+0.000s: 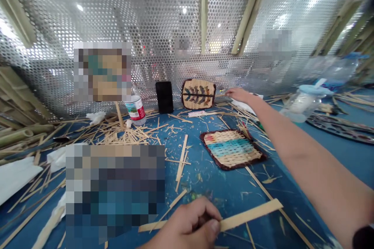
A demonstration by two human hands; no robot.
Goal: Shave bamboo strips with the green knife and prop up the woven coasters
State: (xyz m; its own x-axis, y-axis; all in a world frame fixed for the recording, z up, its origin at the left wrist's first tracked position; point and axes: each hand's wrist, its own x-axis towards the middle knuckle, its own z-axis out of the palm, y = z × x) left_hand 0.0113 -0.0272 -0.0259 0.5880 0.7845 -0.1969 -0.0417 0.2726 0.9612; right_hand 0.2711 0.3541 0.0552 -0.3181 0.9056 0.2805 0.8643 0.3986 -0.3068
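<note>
Low in front of me, my left hand [198, 220] pinches a flat bamboo strip [251, 214], which sticks out on both sides of the fist. My right arm stretches far across the table, and my right hand [236, 95] is at the back, its fingers drawn together just right of an upright woven fan [198, 94] with a dark rim and leaf-like pattern. What those fingers hold is too small to make out. Between the two hands lies another woven fan [230, 148], dark-edged with blue and reddish bands.
Loose bamboo strips [140, 134] litter the table [189, 179]. A black phone-like slab [164, 97] and a labelled bottle [136, 109] stand at the back before a perforated metal screen [163, 19]. A lidded cup with a straw [304, 101] stands right. Blurred patches hide areas on the left.
</note>
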